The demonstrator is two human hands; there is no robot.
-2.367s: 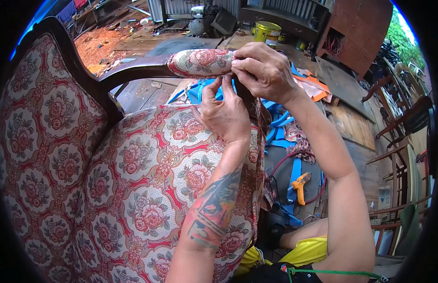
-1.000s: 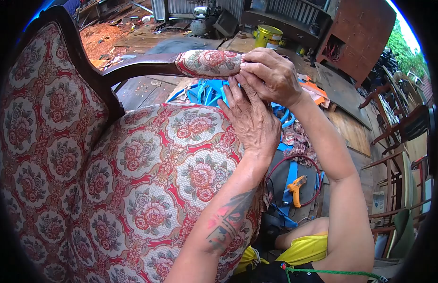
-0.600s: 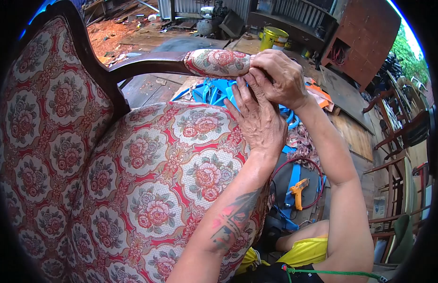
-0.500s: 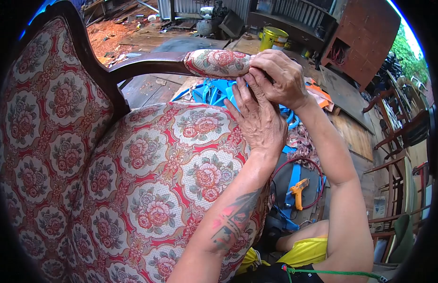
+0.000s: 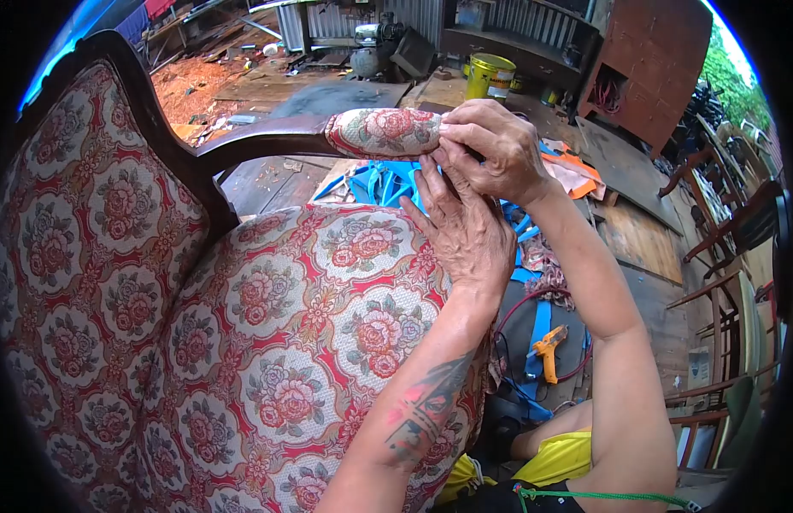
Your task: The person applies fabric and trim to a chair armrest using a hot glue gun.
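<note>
A floral upholstered chair (image 5: 379,333) fills the left and middle, its dark wooden armrest (image 5: 268,132) reaching out to a padded, fabric-covered end (image 5: 388,132). My right hand (image 5: 497,152) is closed at the tip of that pad, thumb and fingers pinched on the cover. Just below, my left hand (image 5: 469,235) has its index finger up against the pad's end, beside the right thumb. Its other fingers are bent and slightly apart under the pad, and its thumb is hidden. Whether a small strip lies between the fingertips cannot be made out.
An orange-yellow glue gun (image 5: 549,352) lies at lower right near a dark red hoop (image 5: 584,350). Blue strips (image 5: 384,181) and orange scraps (image 5: 584,175) lie on the floor. Farther back stand a yellow bucket (image 5: 489,77) and a compressor (image 5: 368,60); wooden chair frames (image 5: 730,231) are at right.
The view has tilted slightly, so the chair and armrest sit a little lower and left. Both hands stay at the pad's end, with almost the same finger positions.
</note>
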